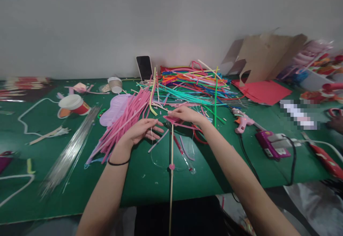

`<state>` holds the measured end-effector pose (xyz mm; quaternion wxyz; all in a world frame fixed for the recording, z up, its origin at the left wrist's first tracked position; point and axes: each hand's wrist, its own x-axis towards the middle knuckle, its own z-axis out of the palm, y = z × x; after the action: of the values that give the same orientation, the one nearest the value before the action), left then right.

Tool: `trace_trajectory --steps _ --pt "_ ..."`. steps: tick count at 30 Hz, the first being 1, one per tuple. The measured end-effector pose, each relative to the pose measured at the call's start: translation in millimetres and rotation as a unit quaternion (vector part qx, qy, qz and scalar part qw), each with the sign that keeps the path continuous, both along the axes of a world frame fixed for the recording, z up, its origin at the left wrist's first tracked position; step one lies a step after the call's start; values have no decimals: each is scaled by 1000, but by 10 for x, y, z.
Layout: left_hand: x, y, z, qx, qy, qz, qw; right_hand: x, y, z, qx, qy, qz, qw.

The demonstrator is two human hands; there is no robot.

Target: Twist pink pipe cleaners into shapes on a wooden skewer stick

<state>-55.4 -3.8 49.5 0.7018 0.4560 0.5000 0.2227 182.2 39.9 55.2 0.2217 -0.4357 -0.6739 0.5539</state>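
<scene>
My right hand [184, 115] is closed, its thumb and fingers pinching a pink pipe-cleaner piece [175, 121] at the top of a thin wooden stick [172, 186]. The stick runs down toward my lap, and a small pink bead-like disc [172, 166] sits partway along it. To the left, my left hand [144, 130] is held with its fingers apart, near the pink piece but not touching it. A fine clear thread [152, 155] hangs by its fingers and loops across the table. Below my right hand lie a red-and-clear pen-like tube [183, 152] and red-handled scissors [199, 137], partly hidden.
Pink pipe cleaners [125, 121] lie left of centre, with a mixed-colour pile [193, 82] behind. Thin wires [73, 150] and a paper cup [73, 103] are further left. A phone [144, 68] leans on the wall. At right are a pink glue gun [243, 119] and purple power strip [270, 144].
</scene>
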Motion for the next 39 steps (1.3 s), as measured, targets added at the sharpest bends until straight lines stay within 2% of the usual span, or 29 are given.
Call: trace_trajectory --steps 2,4,11,16,19,22,24,26,30,35,39 --pt "3 5 -19 4 -3 12 1000 -66 22 35 40 -40 44 997" --pt "-2 12 -35 6 -2 27 1000 -118 20 22 47 -51 55 996" --pt "75 6 -58 27 0 100 995 -197 -41 -153 -15 -21 68 997" --pt "141 0 -101 39 -16 128 991 -232 -76 -171 -54 6 53 997" --pt "137 21 -109 42 -44 135 989 -160 -101 -150 -107 65 -34 992" --pt "114 68 -104 37 -97 185 977 9 -160 -159 -163 175 -144 960" --pt "95 104 -103 23 -142 220 965 130 -226 -200 -176 224 -178 942" --pt "79 133 -108 10 -173 235 956 221 -301 -258 -154 268 -181 933" --pt "64 150 -135 30 -143 214 966 282 -399 -334 -131 316 -175 923" --pt "53 155 -178 84 -63 183 978 238 -421 -306 -131 345 -163 915" --pt "45 161 -194 99 -68 169 978 183 -457 -285 -135 361 -142 912"
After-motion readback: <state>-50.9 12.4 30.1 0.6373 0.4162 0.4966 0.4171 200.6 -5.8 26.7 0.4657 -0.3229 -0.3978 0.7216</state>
